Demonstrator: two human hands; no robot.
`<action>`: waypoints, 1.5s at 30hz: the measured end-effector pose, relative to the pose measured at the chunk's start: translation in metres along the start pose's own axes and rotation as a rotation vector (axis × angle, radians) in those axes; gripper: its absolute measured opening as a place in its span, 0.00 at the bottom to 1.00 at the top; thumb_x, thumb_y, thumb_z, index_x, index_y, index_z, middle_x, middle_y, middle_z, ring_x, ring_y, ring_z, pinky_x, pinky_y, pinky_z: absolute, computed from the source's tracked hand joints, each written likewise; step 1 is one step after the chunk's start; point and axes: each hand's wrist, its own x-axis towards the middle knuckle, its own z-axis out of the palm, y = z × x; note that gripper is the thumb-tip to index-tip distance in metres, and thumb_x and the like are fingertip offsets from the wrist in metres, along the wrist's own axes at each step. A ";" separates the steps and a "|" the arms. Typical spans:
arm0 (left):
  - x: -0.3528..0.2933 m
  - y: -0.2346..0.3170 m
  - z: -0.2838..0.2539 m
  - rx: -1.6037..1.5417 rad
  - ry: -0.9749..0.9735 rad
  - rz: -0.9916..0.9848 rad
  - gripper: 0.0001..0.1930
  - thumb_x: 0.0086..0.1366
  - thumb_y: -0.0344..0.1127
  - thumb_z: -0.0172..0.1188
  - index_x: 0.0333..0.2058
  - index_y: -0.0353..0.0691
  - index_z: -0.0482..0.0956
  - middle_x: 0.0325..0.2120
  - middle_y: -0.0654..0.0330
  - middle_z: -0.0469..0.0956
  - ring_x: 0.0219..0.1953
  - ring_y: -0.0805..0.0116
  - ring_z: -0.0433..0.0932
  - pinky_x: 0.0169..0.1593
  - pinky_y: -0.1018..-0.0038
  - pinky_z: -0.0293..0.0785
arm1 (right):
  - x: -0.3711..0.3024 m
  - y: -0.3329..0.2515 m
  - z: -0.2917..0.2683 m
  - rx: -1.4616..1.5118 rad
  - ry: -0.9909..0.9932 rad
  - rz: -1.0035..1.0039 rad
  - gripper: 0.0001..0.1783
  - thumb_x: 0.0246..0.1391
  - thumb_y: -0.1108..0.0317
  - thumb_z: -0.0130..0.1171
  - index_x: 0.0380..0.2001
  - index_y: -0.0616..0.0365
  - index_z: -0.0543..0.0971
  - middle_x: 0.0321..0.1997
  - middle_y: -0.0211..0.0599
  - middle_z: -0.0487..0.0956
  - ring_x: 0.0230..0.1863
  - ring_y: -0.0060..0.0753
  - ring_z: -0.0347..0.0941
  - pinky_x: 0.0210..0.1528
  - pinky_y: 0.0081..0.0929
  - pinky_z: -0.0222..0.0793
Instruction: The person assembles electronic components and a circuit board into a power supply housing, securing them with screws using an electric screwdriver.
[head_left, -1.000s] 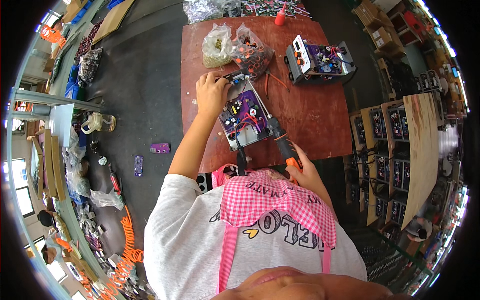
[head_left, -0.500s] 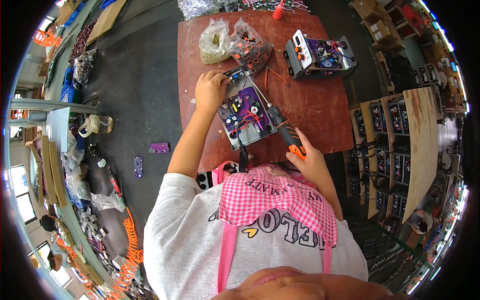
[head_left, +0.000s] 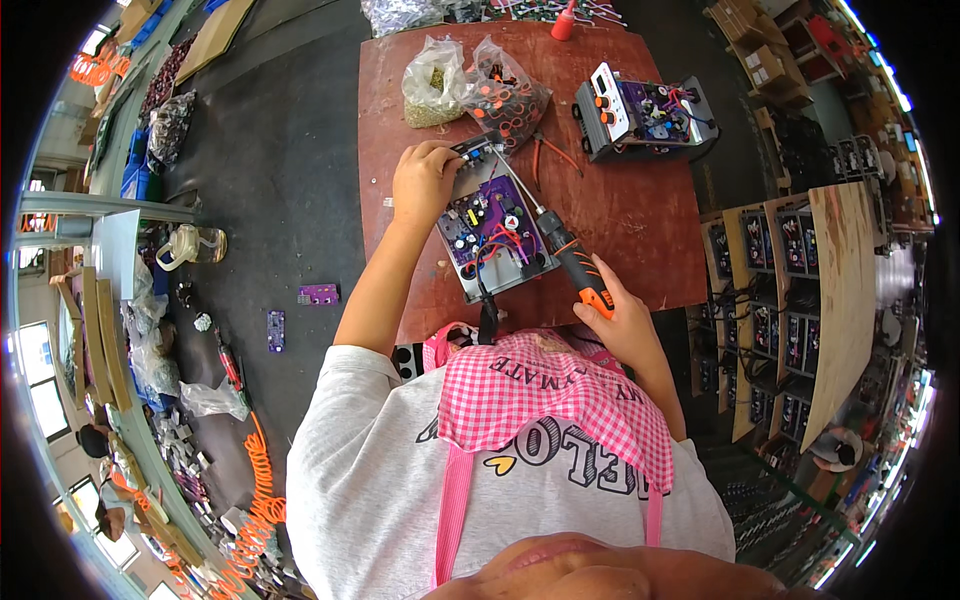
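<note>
In front of me on the red-brown table [head_left: 640, 240] lies an open metal chassis [head_left: 515, 272] with a purple circuit board [head_left: 480, 217] and red and blue wires. My left hand [head_left: 425, 180] is closed on the dark front panel [head_left: 478, 150] at the chassis's far end; its fingertips are partly hidden. In my right hand [head_left: 622, 318] is a black and orange electric screwdriver [head_left: 575, 262], gripped by its rear end. Its long thin bit slants away to the left, and the tip meets the panel's right end.
Beyond the panel stand a clear bag of small brass-coloured screws [head_left: 432, 90] and a bag of orange-ringed black knobs [head_left: 505, 100]. Orange-handled pliers [head_left: 550, 152] lie beside them. A second open unit [head_left: 650, 110] sits far right, near a red bottle [head_left: 563, 22]. Wooden shelving [head_left: 835, 300] stands right.
Both hands and the screwdriver hold nearly the same pose. The bags, pliers and second unit appear shifted slightly right and down in the view.
</note>
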 end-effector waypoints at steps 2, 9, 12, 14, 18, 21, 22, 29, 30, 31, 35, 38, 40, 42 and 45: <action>0.000 0.000 0.000 -0.003 -0.001 0.005 0.05 0.54 0.33 0.67 0.29 0.41 0.84 0.32 0.61 0.82 0.35 0.57 0.78 0.41 0.65 0.74 | 0.001 0.000 0.000 -0.004 -0.001 -0.002 0.42 0.54 0.51 0.65 0.67 0.56 0.62 0.42 0.53 0.81 0.44 0.53 0.81 0.45 0.39 0.74; 0.001 -0.001 0.000 -0.015 0.004 0.005 0.04 0.53 0.32 0.68 0.28 0.41 0.84 0.33 0.62 0.82 0.35 0.58 0.78 0.41 0.65 0.74 | 0.003 -0.001 -0.001 0.017 -0.022 0.029 0.42 0.54 0.51 0.65 0.67 0.55 0.62 0.42 0.53 0.81 0.44 0.52 0.81 0.46 0.38 0.73; 0.001 -0.001 0.000 -0.015 0.009 0.014 0.04 0.52 0.32 0.68 0.27 0.41 0.84 0.33 0.62 0.82 0.35 0.58 0.78 0.41 0.65 0.74 | 0.003 -0.001 -0.001 0.025 -0.025 0.039 0.42 0.54 0.51 0.65 0.67 0.55 0.62 0.41 0.53 0.81 0.44 0.52 0.81 0.46 0.38 0.73; 0.000 -0.001 0.000 -0.016 0.011 0.018 0.04 0.52 0.32 0.68 0.27 0.41 0.84 0.33 0.62 0.82 0.35 0.58 0.78 0.41 0.66 0.74 | 0.003 0.000 0.000 0.022 -0.021 0.033 0.43 0.54 0.51 0.65 0.68 0.55 0.61 0.41 0.53 0.81 0.44 0.52 0.81 0.46 0.38 0.73; 0.002 -0.001 -0.001 -0.019 0.010 0.026 0.04 0.52 0.33 0.68 0.27 0.41 0.84 0.33 0.62 0.82 0.35 0.58 0.78 0.41 0.65 0.75 | 0.004 0.001 -0.001 0.043 -0.045 0.064 0.42 0.54 0.52 0.65 0.68 0.55 0.61 0.40 0.52 0.81 0.42 0.52 0.81 0.46 0.37 0.73; 0.003 -0.002 -0.002 -0.014 -0.004 0.023 0.04 0.53 0.33 0.68 0.27 0.41 0.84 0.33 0.62 0.82 0.35 0.58 0.79 0.41 0.65 0.75 | 0.006 0.002 -0.001 0.082 -0.078 0.101 0.41 0.55 0.52 0.64 0.68 0.55 0.61 0.38 0.50 0.81 0.39 0.48 0.81 0.44 0.36 0.73; 0.003 -0.002 -0.002 -0.013 -0.025 0.019 0.04 0.53 0.33 0.68 0.27 0.41 0.84 0.33 0.62 0.82 0.36 0.58 0.79 0.41 0.65 0.75 | 0.006 0.002 -0.001 0.105 -0.093 0.122 0.41 0.55 0.53 0.63 0.68 0.55 0.61 0.37 0.48 0.80 0.37 0.44 0.81 0.42 0.34 0.74; 0.007 0.001 -0.008 -0.049 -0.071 -0.015 0.06 0.53 0.33 0.67 0.30 0.41 0.83 0.33 0.60 0.82 0.35 0.54 0.79 0.41 0.62 0.75 | 0.004 -0.004 0.003 0.483 -0.216 0.191 0.37 0.62 0.55 0.57 0.69 0.53 0.58 0.37 0.32 0.74 0.24 0.21 0.71 0.29 0.23 0.70; 0.010 0.001 -0.011 -0.050 -0.135 -0.046 0.07 0.54 0.33 0.66 0.32 0.42 0.82 0.32 0.58 0.82 0.35 0.52 0.79 0.40 0.61 0.75 | 0.003 -0.005 0.003 0.497 -0.221 0.166 0.37 0.62 0.55 0.57 0.69 0.53 0.58 0.37 0.32 0.74 0.24 0.21 0.71 0.29 0.23 0.70; 0.013 0.002 -0.012 -0.049 -0.198 -0.077 0.08 0.54 0.33 0.66 0.35 0.42 0.82 0.32 0.56 0.82 0.34 0.50 0.80 0.39 0.59 0.75 | 0.003 -0.007 0.003 0.508 -0.230 0.168 0.37 0.62 0.54 0.57 0.69 0.54 0.57 0.36 0.32 0.73 0.24 0.21 0.71 0.29 0.22 0.70; 0.029 0.005 -0.012 -0.101 -0.214 -0.133 0.10 0.58 0.36 0.63 0.39 0.42 0.81 0.32 0.53 0.82 0.36 0.48 0.80 0.39 0.57 0.76 | 0.002 -0.016 -0.001 0.517 -0.263 0.199 0.39 0.63 0.51 0.56 0.70 0.54 0.55 0.35 0.32 0.72 0.26 0.21 0.71 0.30 0.22 0.70; 0.044 0.000 -0.005 -0.021 -0.361 -0.043 0.10 0.62 0.38 0.60 0.38 0.41 0.82 0.33 0.52 0.82 0.36 0.49 0.81 0.41 0.58 0.76 | 0.001 -0.024 0.002 0.617 -0.293 0.236 0.39 0.64 0.52 0.55 0.71 0.55 0.54 0.36 0.32 0.71 0.28 0.21 0.70 0.31 0.22 0.71; 0.047 -0.003 0.000 0.072 -0.451 0.005 0.10 0.64 0.39 0.57 0.37 0.41 0.82 0.34 0.52 0.82 0.37 0.48 0.80 0.42 0.58 0.75 | 0.000 -0.029 0.006 0.627 -0.305 0.237 0.38 0.65 0.53 0.54 0.71 0.55 0.54 0.36 0.32 0.71 0.28 0.21 0.70 0.31 0.22 0.71; 0.046 -0.006 0.002 0.051 -0.421 0.010 0.10 0.64 0.38 0.56 0.37 0.41 0.83 0.34 0.52 0.82 0.37 0.48 0.80 0.42 0.58 0.75 | 0.000 -0.030 0.008 0.632 -0.306 0.253 0.37 0.65 0.54 0.54 0.71 0.55 0.53 0.36 0.32 0.70 0.29 0.21 0.70 0.32 0.22 0.71; 0.044 -0.009 0.004 0.023 -0.416 0.016 0.10 0.64 0.38 0.55 0.37 0.41 0.83 0.34 0.51 0.81 0.38 0.48 0.80 0.43 0.58 0.75 | 0.000 -0.025 0.013 0.619 -0.320 0.263 0.36 0.66 0.55 0.53 0.70 0.55 0.54 0.36 0.32 0.70 0.29 0.21 0.70 0.32 0.22 0.71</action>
